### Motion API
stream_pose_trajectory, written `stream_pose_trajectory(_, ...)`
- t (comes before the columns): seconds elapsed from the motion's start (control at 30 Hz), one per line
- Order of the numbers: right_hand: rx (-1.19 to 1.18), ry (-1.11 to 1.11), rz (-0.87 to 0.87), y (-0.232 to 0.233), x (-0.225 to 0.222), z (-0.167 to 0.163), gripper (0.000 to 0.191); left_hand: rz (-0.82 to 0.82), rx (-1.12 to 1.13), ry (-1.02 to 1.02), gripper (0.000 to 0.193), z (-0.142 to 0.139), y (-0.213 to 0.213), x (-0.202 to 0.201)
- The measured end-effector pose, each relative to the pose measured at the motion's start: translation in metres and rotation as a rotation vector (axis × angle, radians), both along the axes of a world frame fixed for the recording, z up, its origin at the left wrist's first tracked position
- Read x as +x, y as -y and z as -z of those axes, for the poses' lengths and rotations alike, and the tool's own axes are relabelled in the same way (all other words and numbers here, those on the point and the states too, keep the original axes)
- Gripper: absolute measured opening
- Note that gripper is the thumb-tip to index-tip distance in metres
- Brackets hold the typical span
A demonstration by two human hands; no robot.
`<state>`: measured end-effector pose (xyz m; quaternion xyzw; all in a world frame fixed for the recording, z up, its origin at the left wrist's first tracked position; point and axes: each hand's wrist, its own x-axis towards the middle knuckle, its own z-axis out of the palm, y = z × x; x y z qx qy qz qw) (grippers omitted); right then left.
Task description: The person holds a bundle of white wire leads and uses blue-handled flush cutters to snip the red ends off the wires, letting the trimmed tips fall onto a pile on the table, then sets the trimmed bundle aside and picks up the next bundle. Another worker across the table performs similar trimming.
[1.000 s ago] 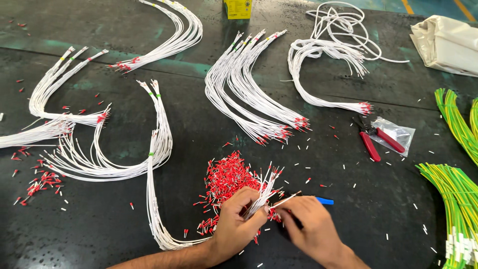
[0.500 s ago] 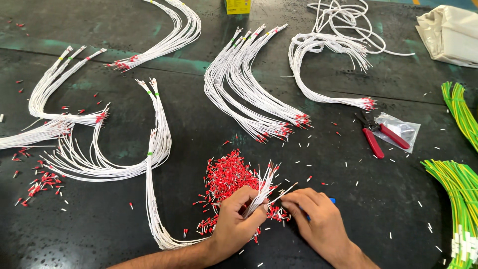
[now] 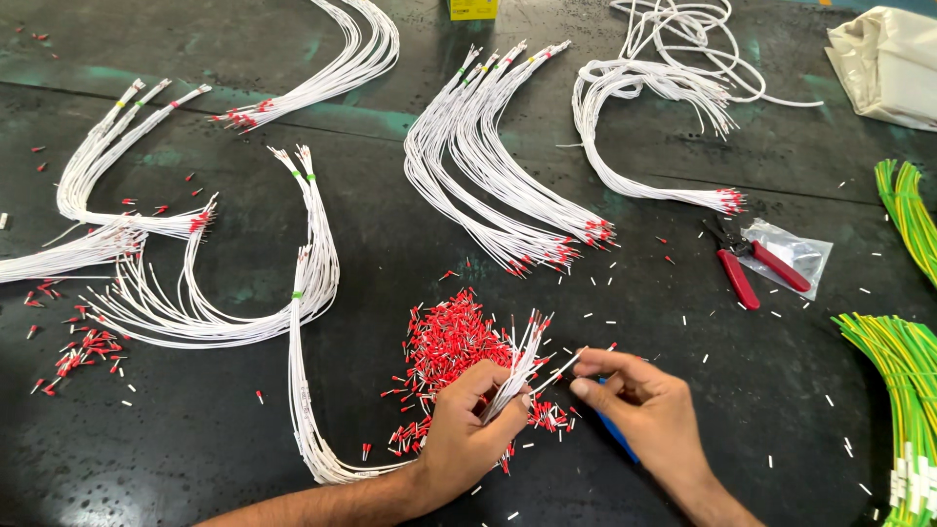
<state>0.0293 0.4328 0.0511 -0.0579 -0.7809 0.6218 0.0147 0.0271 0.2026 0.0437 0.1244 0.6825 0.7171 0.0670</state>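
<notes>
Low at six o'clock, the left hand (image 3: 467, 441) is closed around a white wire bundle (image 3: 515, 366) whose ends fan toward one o'clock; just beside them at three o'clock, the right hand (image 3: 646, 415) pinches one red-tipped wire (image 3: 584, 359), nearer the red ferrule pile (image 3: 447, 342).

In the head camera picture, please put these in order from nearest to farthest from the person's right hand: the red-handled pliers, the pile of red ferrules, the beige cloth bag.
From the right hand:
1. Pile of red ferrules, just left of the hand, in front of the left hand.
2. Red-handled pliers, up and to the right, lying partly on a clear plastic bag.
3. Beige cloth bag, far top right corner.
</notes>
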Motion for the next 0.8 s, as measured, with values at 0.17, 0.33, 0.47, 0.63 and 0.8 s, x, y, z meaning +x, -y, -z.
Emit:
stream_pose_trajectory(0.17,-0.021,0.01,0.13,-0.005,0.002,-0.005,0.024,0.002,-0.028,0.065,0.006,-0.002,0.0,0.0)
stream_pose_trajectory(0.33,-0.064,-0.088,0.12,-0.008,0.006,-0.014,0.023,0.014,-0.038,0.005,0.006,-0.002,0.0,0.0)
stream_pose_trajectory(0.47,-0.148,-0.078,0.124,-0.008,0.006,-0.016,0.025,0.026,-0.028,-0.033,0.008,0.001,0.0,0.001)
stream_pose_trajectory(0.63,-0.194,-0.088,0.105,-0.009,0.007,-0.013,0.025,0.041,-0.017,-0.02,0.008,0.004,-0.001,0.001)
stream_pose_trajectory(0.8,-0.202,-0.089,0.103,-0.011,0.008,-0.012,0.024,0.046,-0.034,-0.023,0.007,0.003,-0.002,0.001)
